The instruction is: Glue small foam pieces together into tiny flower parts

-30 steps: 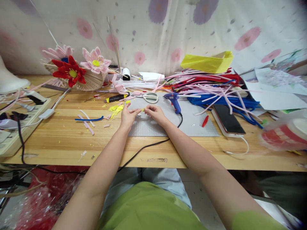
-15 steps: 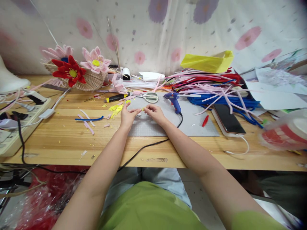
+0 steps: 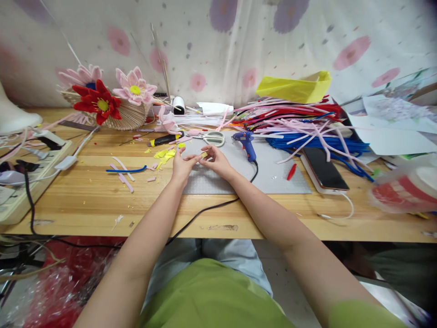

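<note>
Above the grey cutting mat [image 3: 280,177], my two hands meet fingertip to fingertip. Between them is a small pale yellow piece [image 3: 204,155], perhaps paper or felt; it is too small to make out fully. My left hand [image 3: 182,167] pinches it from the left with thumb and fingers. From the other side my right hand [image 3: 218,161] has its thumb and fingertips on it, the fingers curled. Yellow scraps [image 3: 165,156] lie just left of the mat. Behind my hands rest scissors [image 3: 215,138] with pale handles, and a blue glue gun [image 3: 246,143] is to the right.
Blue pipe cleaners [image 3: 290,142] and other colours are heaped at the back right, near a phone [image 3: 324,168] and plastic cup [image 3: 399,189]. A black cord [image 3: 205,210] crosses the table. Fuzzy flowers [image 3: 102,105], a utility knife [image 3: 165,139] and a power strip [image 3: 34,182] occupy the left.
My right hand's fingers have lifted and loosened a little, so more of the yellow piece shows. The left hand stays in nearly the same place; the view has shifted slightly.
</note>
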`<state>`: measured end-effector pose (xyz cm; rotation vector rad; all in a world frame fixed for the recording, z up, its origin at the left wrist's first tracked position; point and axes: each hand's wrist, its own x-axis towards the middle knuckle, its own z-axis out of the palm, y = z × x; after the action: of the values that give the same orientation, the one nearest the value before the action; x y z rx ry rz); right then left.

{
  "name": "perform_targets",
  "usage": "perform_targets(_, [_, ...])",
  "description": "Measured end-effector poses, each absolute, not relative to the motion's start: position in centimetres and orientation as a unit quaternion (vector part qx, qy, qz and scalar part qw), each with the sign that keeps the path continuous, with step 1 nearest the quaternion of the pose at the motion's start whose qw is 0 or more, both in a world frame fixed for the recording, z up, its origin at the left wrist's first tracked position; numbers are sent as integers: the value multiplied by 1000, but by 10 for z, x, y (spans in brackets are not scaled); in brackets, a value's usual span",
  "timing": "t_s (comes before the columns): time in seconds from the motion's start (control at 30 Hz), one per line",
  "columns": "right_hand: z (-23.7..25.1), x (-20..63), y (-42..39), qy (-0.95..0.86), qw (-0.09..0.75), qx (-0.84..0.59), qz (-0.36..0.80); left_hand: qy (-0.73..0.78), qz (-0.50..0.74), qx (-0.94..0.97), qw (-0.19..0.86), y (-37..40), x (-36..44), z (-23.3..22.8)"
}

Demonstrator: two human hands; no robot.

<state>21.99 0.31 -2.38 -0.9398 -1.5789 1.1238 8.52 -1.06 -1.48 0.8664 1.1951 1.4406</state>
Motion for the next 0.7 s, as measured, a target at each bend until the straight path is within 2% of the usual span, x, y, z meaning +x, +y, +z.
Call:
perform_targets(0.43, [-29,217,4,-645,502,-419,396,480,604,368,519,-9,85,-17])
perform_targets(0.7, [-27,215,3,-625,507,-422,417,469,597,367,538,-8,84,-17])
